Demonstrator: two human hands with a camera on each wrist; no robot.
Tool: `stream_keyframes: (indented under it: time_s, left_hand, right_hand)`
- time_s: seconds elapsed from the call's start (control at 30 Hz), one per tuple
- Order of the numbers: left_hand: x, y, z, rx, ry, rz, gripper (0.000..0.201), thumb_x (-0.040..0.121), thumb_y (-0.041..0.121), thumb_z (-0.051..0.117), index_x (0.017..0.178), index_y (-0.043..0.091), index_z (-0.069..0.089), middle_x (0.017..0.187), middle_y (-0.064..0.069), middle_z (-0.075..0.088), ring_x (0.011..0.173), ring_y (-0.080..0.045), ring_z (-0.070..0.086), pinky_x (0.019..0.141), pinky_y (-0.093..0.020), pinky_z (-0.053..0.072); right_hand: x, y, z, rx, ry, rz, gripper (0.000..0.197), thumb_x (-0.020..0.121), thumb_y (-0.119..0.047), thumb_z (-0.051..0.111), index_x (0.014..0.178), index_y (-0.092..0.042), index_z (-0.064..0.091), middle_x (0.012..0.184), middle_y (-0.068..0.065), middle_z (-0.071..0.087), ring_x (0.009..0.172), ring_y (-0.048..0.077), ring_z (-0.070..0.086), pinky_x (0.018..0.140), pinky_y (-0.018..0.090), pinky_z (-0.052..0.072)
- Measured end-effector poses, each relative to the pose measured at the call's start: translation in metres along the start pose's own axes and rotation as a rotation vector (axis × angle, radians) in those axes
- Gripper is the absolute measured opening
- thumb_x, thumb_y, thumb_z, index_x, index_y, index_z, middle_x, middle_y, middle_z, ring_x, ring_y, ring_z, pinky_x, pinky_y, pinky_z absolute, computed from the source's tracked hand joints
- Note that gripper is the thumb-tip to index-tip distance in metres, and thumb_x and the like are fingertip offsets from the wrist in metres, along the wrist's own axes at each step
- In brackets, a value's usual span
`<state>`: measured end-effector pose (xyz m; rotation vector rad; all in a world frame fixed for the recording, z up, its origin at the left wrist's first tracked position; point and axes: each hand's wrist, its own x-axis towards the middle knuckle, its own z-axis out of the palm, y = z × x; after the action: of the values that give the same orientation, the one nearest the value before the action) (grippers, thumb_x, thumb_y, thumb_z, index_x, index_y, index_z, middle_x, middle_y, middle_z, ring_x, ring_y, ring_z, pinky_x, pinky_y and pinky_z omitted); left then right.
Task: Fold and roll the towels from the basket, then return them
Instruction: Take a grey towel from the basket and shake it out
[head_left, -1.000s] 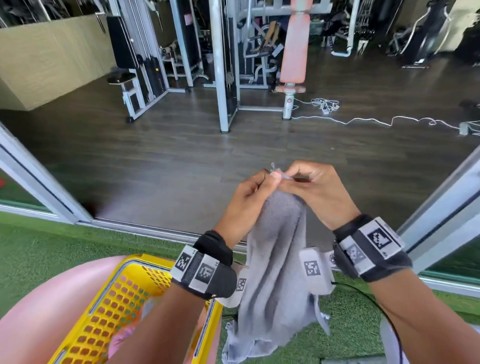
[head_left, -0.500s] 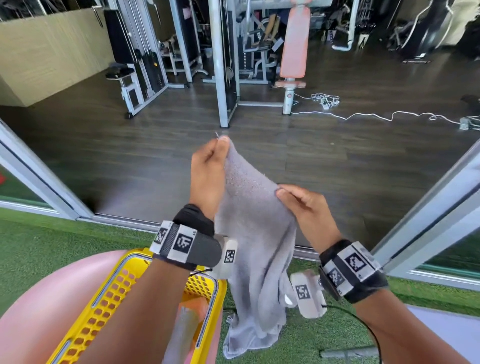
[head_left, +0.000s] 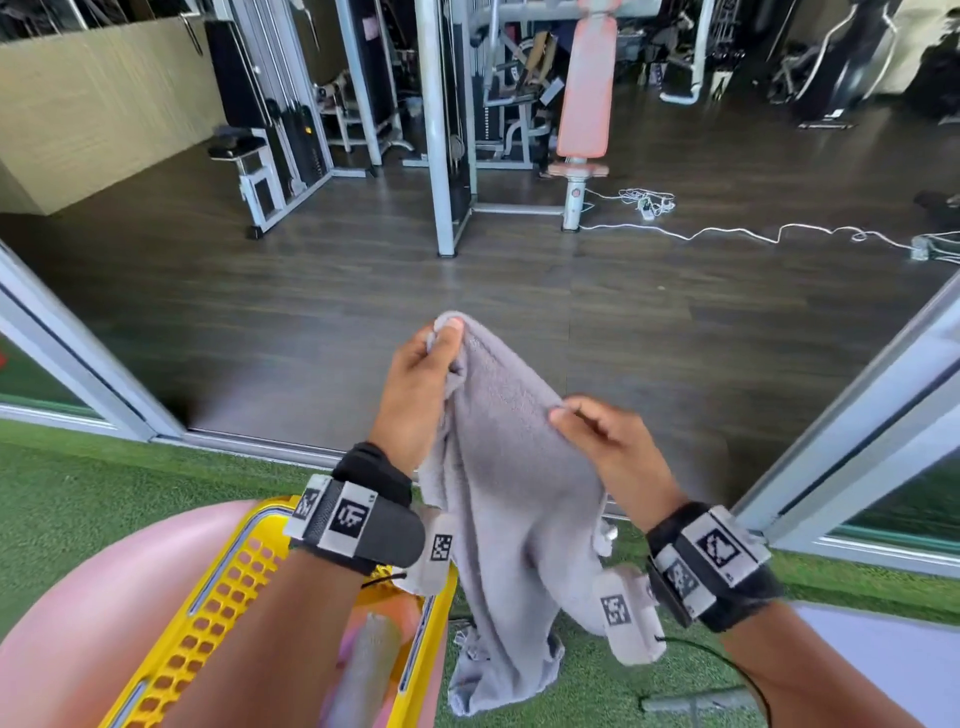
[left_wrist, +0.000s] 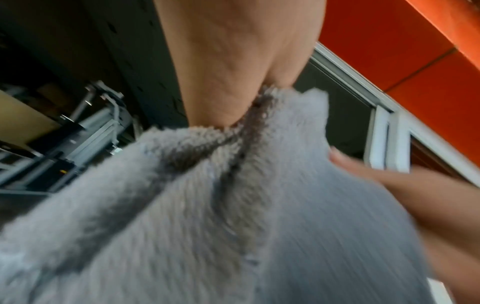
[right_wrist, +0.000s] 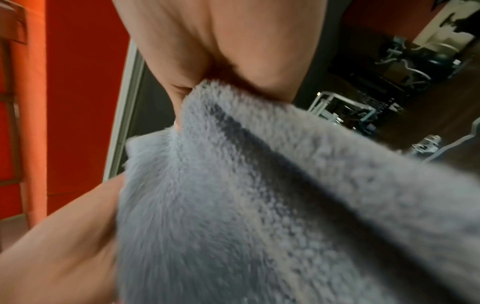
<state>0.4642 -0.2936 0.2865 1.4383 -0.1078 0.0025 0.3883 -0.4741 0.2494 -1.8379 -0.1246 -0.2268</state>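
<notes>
A grey towel (head_left: 509, 499) hangs in the air between both hands, its lower end trailing on the green turf. My left hand (head_left: 441, 338) pinches its top corner, held higher. My right hand (head_left: 566, 415) pinches the top edge lower and to the right. In the left wrist view the towel (left_wrist: 233, 205) bunches under the pinching fingers (left_wrist: 233, 72). The right wrist view shows the towel (right_wrist: 259, 195) gripped just below the palm. A yellow perforated basket (head_left: 228, 597) sits at lower left under my left forearm, with a rolled towel (head_left: 363, 660) inside it.
A pink exercise ball (head_left: 78, 623) lies against the basket's left side. Ahead is a dark wooden gym floor with weight machines (head_left: 447, 130) and a white cable (head_left: 753, 234). Aluminium door frames (head_left: 857, 441) flank the opening. A pale mat (head_left: 883, 654) lies at lower right.
The hands, first pinching together at the towel's top, have separated. The left hand rose with the corner and the right slid down the edge to the right, spreading the towel.
</notes>
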Motion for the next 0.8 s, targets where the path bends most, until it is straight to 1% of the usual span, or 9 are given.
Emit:
stream_keyframes:
  time_s: [0.1, 0.17, 0.27, 0.37, 0.43, 0.57, 0.63, 0.73, 0.8]
  left_hand:
    - [-0.024, -0.008, 0.010, 0.184, -0.320, 0.094, 0.031, 0.095, 0.028, 0.057, 0.067, 0.016, 0.050, 0.057, 0.006, 0.042, 0.056, -0.007, 0.036, 0.055, -0.020, 0.032]
    - [-0.036, -0.013, 0.015, 0.235, -0.534, 0.089, 0.023, 0.089, 0.026, 0.066, 0.081, 0.005, 0.061, 0.073, -0.008, 0.055, 0.072, -0.012, 0.046, 0.067, -0.029, 0.040]
    - [-0.032, -0.012, 0.008, 0.100, -0.447, 0.100, 0.020, 0.090, 0.020, 0.064, 0.090, 0.000, 0.066, 0.085, -0.018, 0.060, 0.085, -0.019, 0.053, 0.082, -0.038, 0.044]
    - [-0.023, -0.009, -0.006, -0.057, -0.226, 0.001, 0.018, 0.094, 0.019, 0.059, 0.076, 0.014, 0.058, 0.069, -0.007, 0.045, 0.064, -0.014, 0.044, 0.063, -0.025, 0.038]
    - [-0.020, -0.012, -0.014, -0.058, -0.143, 0.016, 0.023, 0.094, 0.022, 0.059, 0.071, 0.020, 0.055, 0.062, 0.003, 0.045, 0.059, -0.008, 0.041, 0.059, -0.021, 0.036]
    - [-0.054, -0.017, -0.010, 0.157, -0.468, 0.045, 0.027, 0.080, 0.022, 0.071, 0.075, 0.000, 0.056, 0.067, 0.003, 0.053, 0.065, -0.010, 0.047, 0.064, -0.022, 0.041]
    - [-0.075, -0.021, -0.002, 0.208, -0.659, 0.025, 0.028, 0.084, 0.011, 0.070, 0.073, -0.008, 0.052, 0.064, -0.007, 0.054, 0.063, -0.015, 0.048, 0.064, -0.025, 0.041]
    - [-0.080, -0.019, 0.001, 0.149, -0.606, 0.004, 0.026, 0.090, 0.010, 0.064, 0.071, -0.005, 0.054, 0.069, -0.017, 0.056, 0.068, -0.023, 0.051, 0.071, -0.037, 0.041]
    - [-0.078, -0.015, -0.002, 0.134, -0.554, 0.013, 0.028, 0.092, 0.014, 0.061, 0.073, -0.005, 0.052, 0.074, -0.020, 0.052, 0.073, -0.026, 0.050, 0.076, -0.042, 0.039]
  right_hand:
    - [0.022, -0.031, -0.005, -0.008, 0.061, -0.093, 0.010, 0.093, -0.009, 0.059, 0.085, -0.014, 0.062, 0.070, -0.011, 0.056, 0.066, 0.001, 0.049, 0.067, 0.015, 0.040]
    - [0.029, -0.044, -0.002, 0.050, 0.050, -0.079, 0.005, 0.092, -0.010, 0.060, 0.091, -0.015, 0.061, 0.075, -0.003, 0.063, 0.069, 0.007, 0.055, 0.066, 0.019, 0.043]
    - [0.012, -0.033, 0.007, 0.062, 0.063, -0.027, 0.006, 0.093, -0.012, 0.059, 0.090, -0.008, 0.061, 0.074, -0.003, 0.061, 0.066, 0.001, 0.053, 0.059, 0.014, 0.042]
    - [-0.028, 0.001, 0.014, 0.051, -0.080, 0.062, 0.025, 0.094, -0.016, 0.059, 0.072, -0.006, 0.053, 0.069, -0.002, 0.040, 0.067, 0.010, 0.037, 0.064, 0.029, 0.031]
    - [-0.046, 0.015, 0.015, 0.064, -0.083, 0.139, 0.026, 0.094, -0.019, 0.059, 0.075, -0.002, 0.055, 0.072, 0.002, 0.041, 0.070, 0.014, 0.037, 0.067, 0.035, 0.029]
    - [-0.043, -0.011, 0.006, -0.003, 0.053, 0.037, 0.012, 0.094, -0.007, 0.057, 0.096, -0.002, 0.068, 0.089, 0.001, 0.068, 0.083, 0.005, 0.056, 0.081, 0.022, 0.043]
    - [-0.036, -0.030, 0.006, 0.000, 0.028, -0.012, 0.012, 0.094, -0.003, 0.056, 0.100, 0.000, 0.066, 0.083, 0.001, 0.067, 0.074, 0.003, 0.056, 0.073, 0.014, 0.042]
    - [-0.044, -0.031, 0.006, 0.045, 0.005, 0.007, 0.013, 0.093, -0.021, 0.061, 0.099, -0.010, 0.065, 0.069, 0.020, 0.056, 0.067, 0.014, 0.044, 0.062, 0.027, 0.035]
    - [-0.065, -0.015, -0.001, 0.016, -0.017, 0.056, 0.020, 0.092, -0.031, 0.061, 0.087, -0.011, 0.064, 0.070, 0.011, 0.056, 0.069, 0.011, 0.045, 0.063, 0.026, 0.037]
